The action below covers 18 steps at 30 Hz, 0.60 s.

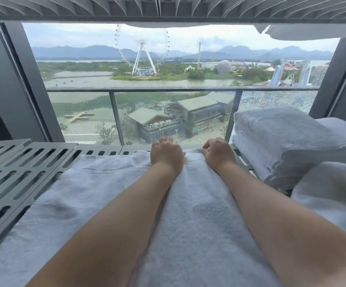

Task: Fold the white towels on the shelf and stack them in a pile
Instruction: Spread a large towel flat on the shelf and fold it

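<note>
Towel (pixel 199 214): white terry, spread flat on the grey shelf, running from the near edge out to the far edge by the window; its left part lies single and smooth with a stitched band near the far end, and a raised ridge of cloth runs down the middle between the two forearms.
Towel's far edge: bunched under both hands, just short of the shelf's back rim.
Left hand (pixel 166 155): knuckles up at the towel's far edge, fingers curled downward and close together over the hem; whether they pinch the cloth or only press on it cannot be told.
Right hand (pixel 217 153): just beside the left, also at the far edge, fingers bent and closed on a small fold of the hem, thumb side toward the left hand.
Forearms: bare, both stretched forward across the towel, resting on it.
Pile (pixel 288 141): folded white towels stacked on the right of the shelf, near the right hand, rounded folds facing the camera.
Loose towel (pixel 333 183): crumpled white cloth at the right, in front of the pile and touching it.
Shelf (pixel 23 168): grey slotted panels, bare on the left.
Upper shelf (pixel 168 9): slatted grey underside overhead, white cloth hanging over its far right edge.
Window (pixel 168 79): behind the shelf, with a railing, water, a Ferris wheel and hills outside.
</note>
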Each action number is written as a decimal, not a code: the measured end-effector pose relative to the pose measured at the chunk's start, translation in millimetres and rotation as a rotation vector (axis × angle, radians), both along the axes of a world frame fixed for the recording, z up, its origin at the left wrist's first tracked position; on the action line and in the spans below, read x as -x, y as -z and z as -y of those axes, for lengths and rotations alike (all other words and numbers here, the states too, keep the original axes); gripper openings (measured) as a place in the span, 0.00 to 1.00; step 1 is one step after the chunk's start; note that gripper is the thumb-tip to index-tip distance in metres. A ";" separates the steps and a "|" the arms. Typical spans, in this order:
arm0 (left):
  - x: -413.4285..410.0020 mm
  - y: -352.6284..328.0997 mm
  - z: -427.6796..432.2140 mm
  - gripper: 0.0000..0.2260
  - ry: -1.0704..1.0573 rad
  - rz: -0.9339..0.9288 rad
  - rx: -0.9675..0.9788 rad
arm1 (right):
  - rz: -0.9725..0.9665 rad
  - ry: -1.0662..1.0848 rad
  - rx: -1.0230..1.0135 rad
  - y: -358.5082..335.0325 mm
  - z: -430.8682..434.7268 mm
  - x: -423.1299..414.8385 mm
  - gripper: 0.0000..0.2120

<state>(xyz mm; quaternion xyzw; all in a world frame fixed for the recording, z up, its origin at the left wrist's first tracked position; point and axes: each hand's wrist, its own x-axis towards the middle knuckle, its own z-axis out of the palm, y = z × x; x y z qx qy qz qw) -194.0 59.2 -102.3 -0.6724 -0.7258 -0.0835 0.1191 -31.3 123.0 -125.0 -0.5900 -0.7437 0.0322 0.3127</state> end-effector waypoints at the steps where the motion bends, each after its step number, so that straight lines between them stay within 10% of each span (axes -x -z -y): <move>1: -3.4 -2.0 4.2 0.25 -0.012 0.057 0.107 | -0.005 -0.004 0.003 -1.0 1.4 0.7 0.07; 14: -0.5 14.4 25.6 0.32 0.105 0.225 0.380 | -0.334 0.310 0.214 -20.0 4.6 -0.5 0.20; 18: -18.4 9.7 37.7 0.26 0.007 -0.003 0.114 | -0.336 0.262 0.107 -13.0 12.3 5.5 0.13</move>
